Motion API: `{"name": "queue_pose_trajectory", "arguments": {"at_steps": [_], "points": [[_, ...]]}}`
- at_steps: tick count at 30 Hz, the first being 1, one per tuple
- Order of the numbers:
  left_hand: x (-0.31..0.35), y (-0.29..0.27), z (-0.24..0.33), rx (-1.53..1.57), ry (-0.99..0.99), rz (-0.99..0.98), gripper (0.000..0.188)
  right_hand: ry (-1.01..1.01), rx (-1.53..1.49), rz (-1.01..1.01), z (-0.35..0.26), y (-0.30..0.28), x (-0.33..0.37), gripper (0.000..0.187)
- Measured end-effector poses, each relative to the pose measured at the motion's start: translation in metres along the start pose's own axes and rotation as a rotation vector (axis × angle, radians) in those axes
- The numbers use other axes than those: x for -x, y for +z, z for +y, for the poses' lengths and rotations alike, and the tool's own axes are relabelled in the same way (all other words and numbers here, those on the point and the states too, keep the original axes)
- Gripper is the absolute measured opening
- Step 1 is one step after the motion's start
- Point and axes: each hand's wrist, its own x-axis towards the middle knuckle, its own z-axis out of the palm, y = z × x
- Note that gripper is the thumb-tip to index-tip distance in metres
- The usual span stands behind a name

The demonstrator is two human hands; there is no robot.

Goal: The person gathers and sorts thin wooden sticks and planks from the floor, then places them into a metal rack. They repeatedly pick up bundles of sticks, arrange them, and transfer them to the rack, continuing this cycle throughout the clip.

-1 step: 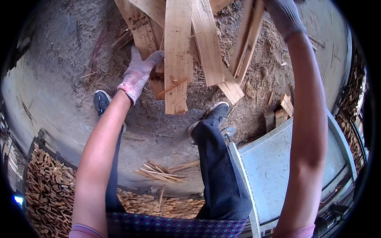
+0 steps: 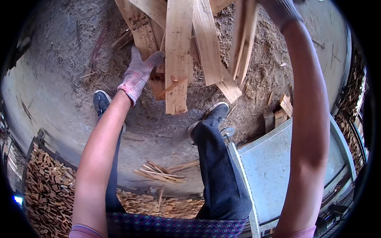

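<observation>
My left hand (image 2: 137, 73), in a pale stained work glove, rests at the left side of a pile of wooden planks. Its thumb is spread toward a long upright-lying plank (image 2: 177, 59), and its fingers lie by a darker, dirt-marked plank (image 2: 141, 35). My right hand (image 2: 281, 14), in a grey glove, is at the top edge of the view, closed on narrow planks (image 2: 244, 43) that stand right of the pile; its fingertips are mostly out of sight. Another plank (image 2: 208, 47) slants between them, over a shorter board end (image 2: 230, 89).
A pale blue metal chair (image 2: 270, 154) stands by my right leg, with wood offcuts (image 2: 283, 111) beyond it. Thin sticks (image 2: 160, 172) lie on the dirt floor. At the lower left is a bin heaped with small wood pieces (image 2: 49, 182).
My right hand has shifted slightly left, and the upper ends of the narrow planks have swung left with it. My left hand stays in place.
</observation>
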Motion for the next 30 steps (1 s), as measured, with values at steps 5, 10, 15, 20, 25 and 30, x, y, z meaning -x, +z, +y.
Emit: {"name": "queue_pose_trajectory", "arguments": {"at_steps": [5,10,15,20,25,30], "points": [[0.002,0.003,-0.001,0.123,0.023,-0.093,0.11,-0.239,0.348,-0.073,-0.09,0.042,-0.027,0.044],[0.004,0.009,-0.01,0.095,-0.002,-0.032,0.102,-0.292,0.434,-0.037,-0.13,0.055,-0.039,0.038],[0.01,0.019,-0.002,0.128,0.023,-0.031,0.066,-0.005,0.445,-0.061,-0.086,0.024,-0.038,0.066],[-0.006,-0.028,-0.021,-0.065,0.134,-0.063,0.062,0.22,0.139,0.123,0.047,0.067,0.04,0.07],[-0.01,-0.023,0.002,0.328,0.007,-0.107,0.096,0.428,-0.766,0.25,0.11,0.104,0.045,0.089],[-0.025,-0.026,-0.001,0.137,-0.064,-0.138,0.1,0.541,-0.885,0.168,0.107,0.155,0.064,0.118]]}}
